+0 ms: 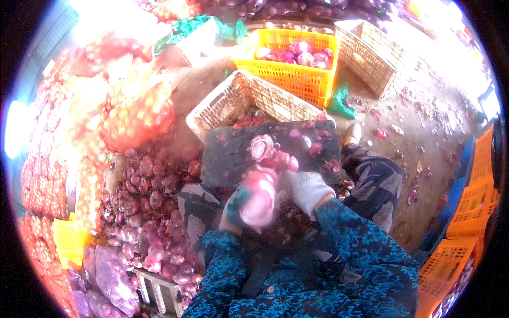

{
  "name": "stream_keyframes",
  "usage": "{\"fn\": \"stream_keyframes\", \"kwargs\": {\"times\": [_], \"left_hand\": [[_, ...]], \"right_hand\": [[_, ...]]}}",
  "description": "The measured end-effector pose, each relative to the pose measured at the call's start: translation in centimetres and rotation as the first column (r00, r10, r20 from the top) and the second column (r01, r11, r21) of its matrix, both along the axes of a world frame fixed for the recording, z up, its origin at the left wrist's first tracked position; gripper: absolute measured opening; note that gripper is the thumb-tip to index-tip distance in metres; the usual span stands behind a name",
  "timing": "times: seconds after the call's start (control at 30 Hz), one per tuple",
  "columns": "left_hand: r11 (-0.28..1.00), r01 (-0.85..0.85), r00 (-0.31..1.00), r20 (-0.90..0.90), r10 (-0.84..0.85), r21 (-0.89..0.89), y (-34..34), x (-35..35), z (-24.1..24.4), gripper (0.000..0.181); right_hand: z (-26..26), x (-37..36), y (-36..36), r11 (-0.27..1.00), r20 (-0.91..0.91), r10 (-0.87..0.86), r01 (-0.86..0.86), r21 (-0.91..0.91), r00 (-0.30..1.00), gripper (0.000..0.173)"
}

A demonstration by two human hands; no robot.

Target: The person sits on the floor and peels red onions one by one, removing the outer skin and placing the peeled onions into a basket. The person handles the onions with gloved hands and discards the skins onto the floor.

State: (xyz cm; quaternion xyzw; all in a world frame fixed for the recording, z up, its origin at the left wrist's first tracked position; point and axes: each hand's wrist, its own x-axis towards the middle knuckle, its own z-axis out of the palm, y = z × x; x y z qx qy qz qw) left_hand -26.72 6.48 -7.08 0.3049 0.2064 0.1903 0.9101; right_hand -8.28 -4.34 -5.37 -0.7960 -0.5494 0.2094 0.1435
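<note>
My left hand (234,210), partly green at the fingers, grips a blurred pink-and-white onion (257,206) in front of my lap. Beside it, my right hand (308,190) wears a white glove; its fingers curl inward, and blur hides whether they hold anything. Beyond both hands lies a dark board (226,155), its far side over a dirty white crate (286,101). An onion with pale rings showing (260,148) sits on the board near several pink onion pieces (281,158). Loose skins (332,166) are scattered on its right side.
A yellow crate (286,77) with several onions stands ahead, next to another whitish crate (370,55). Heaped red onions (155,206) lie at left, below orange mesh sacks (139,115). Orange crates (469,214) line the right. Skins litter the floor (421,131).
</note>
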Motion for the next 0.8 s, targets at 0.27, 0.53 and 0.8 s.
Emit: {"fn": "stream_keyframes", "kwargs": {"times": [0.27,0.53,0.8], "left_hand": [[0.991,-0.004,0.989,-0.143,0.024,0.136,1.4,0.5,-0.8,0.055],[0.957,0.163,0.959,-0.268,-0.095,0.242,0.9,0.9,1.3,0.054],[0.972,0.133,0.958,-0.278,-0.076,0.195,1.0,1.4,1.5,0.061]], "right_hand": [[3.3,-1.3,-3.4,0.999,-0.153,0.027,-0.030,-0.015,0.988,0.032],[3.6,0.4,-3.6,0.984,-0.011,0.161,-0.162,-0.076,0.987,0.032],[-3.3,1.1,-2.3,0.923,-0.525,-0.321,0.384,0.012,0.788,0.034]]}}
